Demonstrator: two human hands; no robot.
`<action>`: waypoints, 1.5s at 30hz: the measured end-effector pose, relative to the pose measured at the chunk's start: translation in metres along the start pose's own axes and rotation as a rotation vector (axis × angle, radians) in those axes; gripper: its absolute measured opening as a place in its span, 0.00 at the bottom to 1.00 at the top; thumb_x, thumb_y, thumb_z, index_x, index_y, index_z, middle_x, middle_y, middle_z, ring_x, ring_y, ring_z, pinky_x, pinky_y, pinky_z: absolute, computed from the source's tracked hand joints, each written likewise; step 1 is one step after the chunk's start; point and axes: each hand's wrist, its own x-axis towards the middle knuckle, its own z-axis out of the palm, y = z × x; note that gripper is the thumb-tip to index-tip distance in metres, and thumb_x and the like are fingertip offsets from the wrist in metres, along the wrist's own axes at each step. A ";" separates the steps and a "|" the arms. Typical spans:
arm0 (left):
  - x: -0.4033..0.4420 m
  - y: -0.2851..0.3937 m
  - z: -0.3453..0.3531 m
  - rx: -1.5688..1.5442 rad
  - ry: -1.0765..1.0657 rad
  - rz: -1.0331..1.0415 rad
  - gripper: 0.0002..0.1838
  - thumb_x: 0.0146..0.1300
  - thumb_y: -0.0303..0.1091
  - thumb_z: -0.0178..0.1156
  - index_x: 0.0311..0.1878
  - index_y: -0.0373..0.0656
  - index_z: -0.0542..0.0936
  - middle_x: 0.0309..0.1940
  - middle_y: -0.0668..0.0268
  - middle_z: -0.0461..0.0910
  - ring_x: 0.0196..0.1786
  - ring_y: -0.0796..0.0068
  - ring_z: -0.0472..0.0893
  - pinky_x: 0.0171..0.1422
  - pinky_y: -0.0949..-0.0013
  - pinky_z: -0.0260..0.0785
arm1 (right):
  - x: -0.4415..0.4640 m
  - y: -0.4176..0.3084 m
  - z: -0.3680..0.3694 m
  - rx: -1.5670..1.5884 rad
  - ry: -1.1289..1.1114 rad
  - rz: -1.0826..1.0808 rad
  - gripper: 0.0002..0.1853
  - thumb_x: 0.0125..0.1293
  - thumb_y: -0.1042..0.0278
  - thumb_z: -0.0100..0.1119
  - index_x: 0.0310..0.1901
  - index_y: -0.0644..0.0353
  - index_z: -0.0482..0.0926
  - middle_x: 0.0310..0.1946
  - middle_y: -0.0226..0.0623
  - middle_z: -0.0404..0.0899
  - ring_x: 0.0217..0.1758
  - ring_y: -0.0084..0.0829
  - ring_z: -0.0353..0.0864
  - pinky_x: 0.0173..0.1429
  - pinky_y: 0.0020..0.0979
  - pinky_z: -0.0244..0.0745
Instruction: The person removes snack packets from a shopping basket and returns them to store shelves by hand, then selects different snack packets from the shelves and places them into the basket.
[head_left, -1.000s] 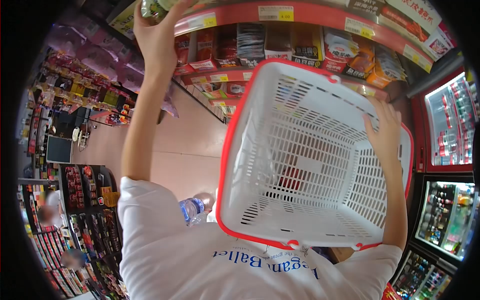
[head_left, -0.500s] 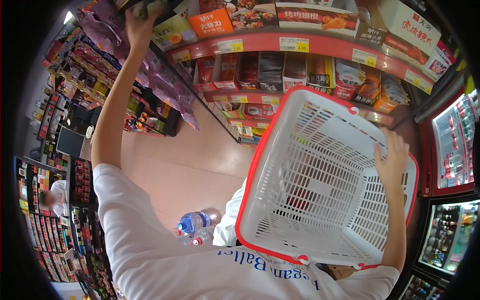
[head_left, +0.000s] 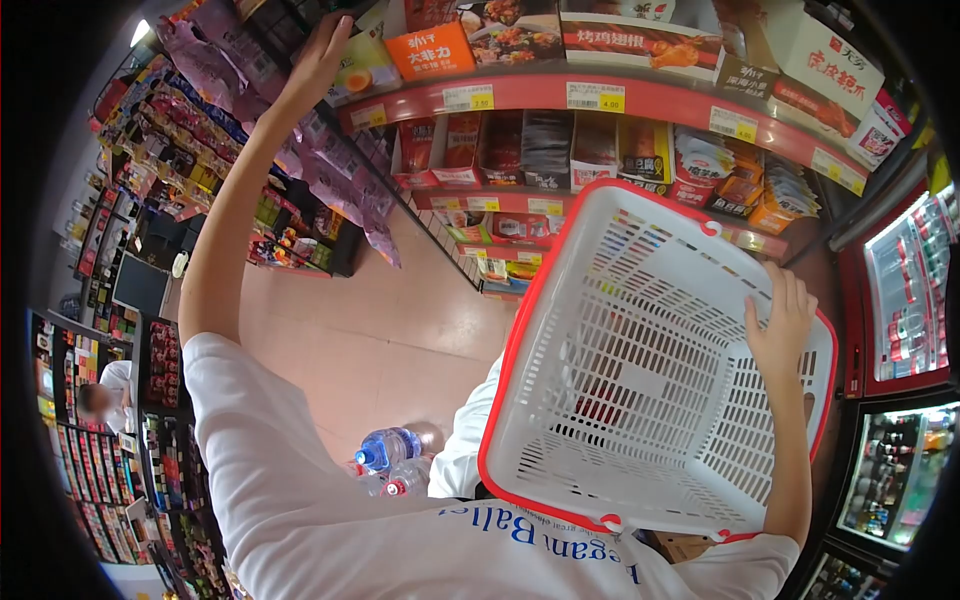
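Observation:
My left hand (head_left: pixel 322 55) is raised at the upper left, fingers stretched out, beside a green box with an egg picture (head_left: pixel 362 72) on the shelf. I see nothing in it. Purple snack bags (head_left: pixel 325 165) hang just below and left of that forearm. With my right hand (head_left: pixel 781 318) I grip the side of a white plastic shopping basket (head_left: pixel 655 235) with a red rim. The basket is tilted toward me, its slotted inside showing. Something red shows around its bottom slots; whether it lies inside or beyond, I cannot tell.
Red-edged shelves (head_left: pixel 530 93) carry boxed and packaged snacks with price tags. Large water bottles (head_left: pixel 388 448) stand on the floor near my legs. Lit drink fridges (head_left: pixel 895 470) line the right. A person (head_left: pixel 108 395) is at the far left by more shelving.
My left hand has come down and right from the top edge, where it seemed to hold a blurred item; its fingers are now extended. My right hand and the basket stay nearly the same.

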 end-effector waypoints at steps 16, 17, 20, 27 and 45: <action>0.011 -0.012 0.014 0.100 0.065 -0.197 0.31 0.71 0.61 0.47 0.57 0.39 0.73 0.58 0.52 0.76 0.60 0.50 0.76 0.64 0.61 0.65 | -0.002 -0.003 -0.004 -0.005 -0.029 0.027 0.29 0.54 0.69 0.65 0.60 0.60 0.72 0.50 0.39 0.74 0.55 0.41 0.72 0.58 0.41 0.61; 0.010 -0.008 0.015 0.086 0.100 -0.200 0.31 0.71 0.62 0.48 0.54 0.39 0.74 0.57 0.52 0.76 0.58 0.50 0.77 0.62 0.60 0.66 | -0.001 -0.004 -0.004 -0.008 -0.031 0.032 0.29 0.54 0.69 0.65 0.60 0.60 0.72 0.50 0.39 0.74 0.55 0.41 0.72 0.58 0.41 0.61; 0.010 0.002 0.016 0.154 0.082 -0.091 0.29 0.72 0.60 0.46 0.57 0.43 0.76 0.57 0.46 0.74 0.60 0.46 0.75 0.62 0.55 0.65 | 0.002 -0.008 -0.001 -0.011 -0.026 0.024 0.30 0.53 0.69 0.66 0.60 0.60 0.71 0.49 0.39 0.74 0.55 0.41 0.72 0.59 0.42 0.61; 0.008 0.009 0.016 0.207 0.076 -0.021 0.30 0.72 0.59 0.47 0.63 0.44 0.76 0.56 0.47 0.74 0.58 0.45 0.75 0.64 0.56 0.65 | 0.015 -0.022 0.009 0.017 -0.106 -0.035 0.32 0.52 0.69 0.67 0.61 0.60 0.71 0.51 0.39 0.74 0.56 0.39 0.71 0.61 0.40 0.61; -0.091 0.332 0.129 -0.468 -0.483 0.352 0.13 0.66 0.32 0.60 0.51 0.42 0.76 0.40 0.59 0.84 0.41 0.56 0.84 0.45 0.61 0.76 | 0.037 -0.060 0.027 -0.007 -0.145 -0.186 0.21 0.52 0.76 0.57 0.50 0.71 0.76 0.43 0.46 0.78 0.49 0.42 0.75 0.58 0.42 0.67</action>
